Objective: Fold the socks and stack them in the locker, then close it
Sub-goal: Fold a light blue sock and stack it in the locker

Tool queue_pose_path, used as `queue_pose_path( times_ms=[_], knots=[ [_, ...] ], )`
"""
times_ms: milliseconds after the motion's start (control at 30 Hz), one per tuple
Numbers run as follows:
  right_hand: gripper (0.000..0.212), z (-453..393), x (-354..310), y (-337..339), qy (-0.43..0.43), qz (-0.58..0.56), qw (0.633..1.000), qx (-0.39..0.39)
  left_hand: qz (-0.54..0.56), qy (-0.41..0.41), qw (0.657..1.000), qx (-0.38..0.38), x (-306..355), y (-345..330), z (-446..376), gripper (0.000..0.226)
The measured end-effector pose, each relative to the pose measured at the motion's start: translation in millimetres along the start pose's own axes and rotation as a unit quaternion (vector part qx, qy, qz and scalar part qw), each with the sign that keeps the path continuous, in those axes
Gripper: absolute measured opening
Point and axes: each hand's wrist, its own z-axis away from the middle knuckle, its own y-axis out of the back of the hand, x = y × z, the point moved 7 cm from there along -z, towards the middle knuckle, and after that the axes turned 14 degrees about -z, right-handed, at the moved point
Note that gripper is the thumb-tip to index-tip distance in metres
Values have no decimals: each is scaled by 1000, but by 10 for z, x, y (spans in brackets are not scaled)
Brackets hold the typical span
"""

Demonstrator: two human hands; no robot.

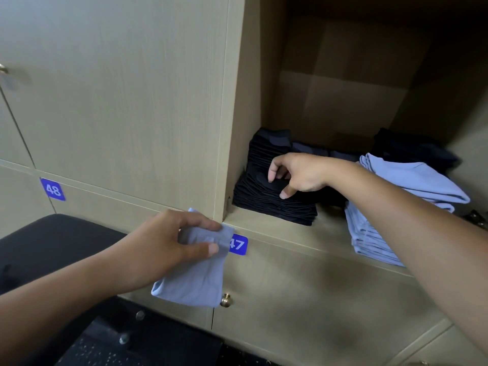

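A: Holding a folded blue sock [194,273], the left hand [169,241] pinches its upper edge between thumb and fingers. Sock position: outside the locker [287,233], hanging in front of the lower door, partly covering the blue label 47 [239,245].

B: Right hand status?

A: The right hand [295,174] reaches into the open locker. Its fingers are curled, with thumb and fingertips touching the top of the black stack [266,191]. Whether it actually grips a sock cannot be told.

B: Locker contents?

A: The black stack sits at the left of the shelf, against the side wall. A blue stack [375,233] sits to the right near the front edge, well apart from the black one, with the right forearm crossing in front of it. More dark socks [412,149] lie behind it, toward the rear.

B: Surroundings?

A: A brass knob [225,299] sits on the lower door, just beside the hanging sock's bottom corner. Label 48 [52,189] marks the neighbouring unit at left. A black seat [52,241] lies below the left forearm.
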Motion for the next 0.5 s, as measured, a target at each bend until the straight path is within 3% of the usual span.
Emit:
queue_pose_path(
  times_ms=[233,333,400,500],
  knots=[
    [37,3,-8,45,11,-23,999,22,40,-27,999,20,84,73,17,23],
    [26,169,-159,128,65,-15,992,103,57,-40,997,41,120,146,33,30],
    [16,380,-321,121,107,-67,980,154,75,-46,995,54,151,193,48,39],
    [15,684,-559,-83,131,-178,968,118,97,-55,992,58,215,217,65,52]
  ],
)
